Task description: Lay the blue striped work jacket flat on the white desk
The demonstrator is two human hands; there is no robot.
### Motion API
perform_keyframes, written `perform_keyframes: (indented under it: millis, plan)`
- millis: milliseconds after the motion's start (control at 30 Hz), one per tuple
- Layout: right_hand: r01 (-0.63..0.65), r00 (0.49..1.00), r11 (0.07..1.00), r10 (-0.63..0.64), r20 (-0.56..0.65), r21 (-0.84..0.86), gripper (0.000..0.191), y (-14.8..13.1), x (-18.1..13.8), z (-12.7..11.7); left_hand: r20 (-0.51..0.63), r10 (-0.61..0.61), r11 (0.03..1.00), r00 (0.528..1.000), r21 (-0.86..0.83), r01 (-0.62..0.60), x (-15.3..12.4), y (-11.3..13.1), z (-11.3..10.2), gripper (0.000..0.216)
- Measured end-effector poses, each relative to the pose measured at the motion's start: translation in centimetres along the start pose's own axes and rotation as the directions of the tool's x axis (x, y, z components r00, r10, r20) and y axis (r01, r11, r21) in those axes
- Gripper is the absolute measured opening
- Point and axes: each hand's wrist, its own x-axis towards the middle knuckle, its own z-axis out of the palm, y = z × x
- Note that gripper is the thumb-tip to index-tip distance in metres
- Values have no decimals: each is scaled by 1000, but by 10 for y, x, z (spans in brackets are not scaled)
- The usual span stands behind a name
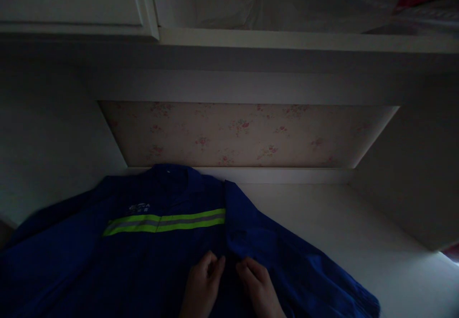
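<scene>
A dark blue work jacket point(143, 251) with a yellow-green and grey reflective stripe point(165, 221) lies spread on a white surface point(344, 232), collar toward the back wall. My left hand point(202, 282) and my right hand point(258, 284) rest close together on the jacket's front near its middle opening. Both have their fingers curled onto the fabric, pinching it along the front edge. The light is dim, so I cannot make out small details such as buttons.
A floral-patterned back wall point(244, 136) sits in a recess under white shelving point(287, 40). A white cabinet door point(71, 2) is at the upper left. The jacket's right sleeve point(322, 279) stretches toward the lower right.
</scene>
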Motion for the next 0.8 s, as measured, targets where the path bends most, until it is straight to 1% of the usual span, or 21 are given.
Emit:
perform_keyframes:
  millis: [333,467,667,800]
  plan:
    - [13,1000,998,-11,-21,58,42,-1,0,1,2,22,999,1000,36,-22,-3,3,0,46]
    - [-3,1000,997,3,-9,74,43,-3,0,2,-7,26,998,1000,59,-26,-3,3,-1,45]
    - [2,1000,996,-2,-4,93,42,4,3,0,7,49,995,999,90,-50,-3,3,0,44]
    - [-21,1000,992,22,-10,124,42,4,4,0,-4,69,991,998,119,-68,-2,1,0,44]
